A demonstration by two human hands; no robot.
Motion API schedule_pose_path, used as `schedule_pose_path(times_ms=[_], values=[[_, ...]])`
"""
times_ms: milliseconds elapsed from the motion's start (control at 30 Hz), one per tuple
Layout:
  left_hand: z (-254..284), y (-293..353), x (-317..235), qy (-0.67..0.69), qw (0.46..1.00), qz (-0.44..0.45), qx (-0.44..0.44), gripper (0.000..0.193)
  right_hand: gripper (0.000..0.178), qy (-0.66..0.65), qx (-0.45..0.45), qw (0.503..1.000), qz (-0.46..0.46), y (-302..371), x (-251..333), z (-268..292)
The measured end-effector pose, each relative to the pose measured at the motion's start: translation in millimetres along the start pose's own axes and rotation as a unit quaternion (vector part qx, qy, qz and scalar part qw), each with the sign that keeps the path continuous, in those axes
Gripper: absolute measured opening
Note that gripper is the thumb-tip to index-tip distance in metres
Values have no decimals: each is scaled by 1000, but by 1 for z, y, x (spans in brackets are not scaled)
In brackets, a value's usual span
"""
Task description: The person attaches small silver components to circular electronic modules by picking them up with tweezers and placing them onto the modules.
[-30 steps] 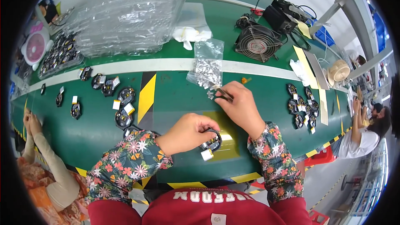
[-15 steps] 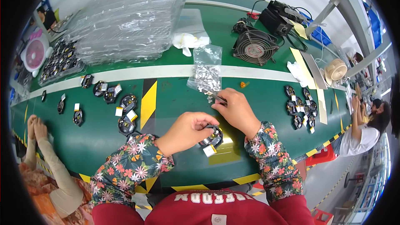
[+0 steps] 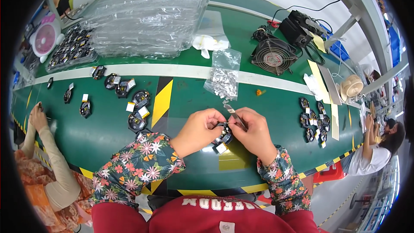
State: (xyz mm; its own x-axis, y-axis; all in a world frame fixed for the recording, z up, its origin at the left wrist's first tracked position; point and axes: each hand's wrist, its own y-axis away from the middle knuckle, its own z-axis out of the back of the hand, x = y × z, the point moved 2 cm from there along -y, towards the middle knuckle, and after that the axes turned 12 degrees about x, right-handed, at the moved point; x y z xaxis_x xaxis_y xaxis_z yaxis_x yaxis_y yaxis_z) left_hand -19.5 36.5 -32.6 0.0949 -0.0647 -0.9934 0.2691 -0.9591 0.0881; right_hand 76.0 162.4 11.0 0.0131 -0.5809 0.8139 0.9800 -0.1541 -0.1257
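The left hand point(image 3: 200, 131) is clamped on the rim of a round black case point(image 3: 225, 137), thumb and fingers pinching it from nine o'clock. The case is just above the green table point(image 3: 185, 177), directly in front of the person, its open face showing small parts; a white battery point(image 3: 221, 148) sticks out at six o'clock. The right hand point(image 3: 253, 130) comes in from three o'clock, fingers closed around metal tweezers point(image 3: 235, 114) that slant toward eleven; its fingertips meet at the upper edge of the case. Whether they also pinch a tiny part I cannot tell.

From the case, a clear bag point(image 3: 223, 82) of small pale pieces lies at twelve o'clock, with a few spilled at its mouth. A black fan point(image 3: 274, 56) stands at one o'clock, a group of similar cases point(image 3: 314, 120) near three, more cases point(image 3: 140, 99) between nine and ten, and stacked clear trays point(image 3: 142, 21) at eleven. A yellow sheet point(image 3: 233, 160) lies at six.
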Motion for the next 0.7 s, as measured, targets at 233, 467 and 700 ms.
schedule_pose_path(times_ms=[233, 467, 700], values=[[-1, 0, -2, -12, 1000, -11, -10, 15, 8, 10, 1, 1000, 21, 1, 3, -6], [-3, 3, -6, -11, 1000, 16, -12, 15, 8, 31, -3, 999, 36, 4, 7, -9], [-5, 5, -16, -70, 996, -32, -33, 15, 12, 121, -28, 987, 104, 6, 7, -14]])
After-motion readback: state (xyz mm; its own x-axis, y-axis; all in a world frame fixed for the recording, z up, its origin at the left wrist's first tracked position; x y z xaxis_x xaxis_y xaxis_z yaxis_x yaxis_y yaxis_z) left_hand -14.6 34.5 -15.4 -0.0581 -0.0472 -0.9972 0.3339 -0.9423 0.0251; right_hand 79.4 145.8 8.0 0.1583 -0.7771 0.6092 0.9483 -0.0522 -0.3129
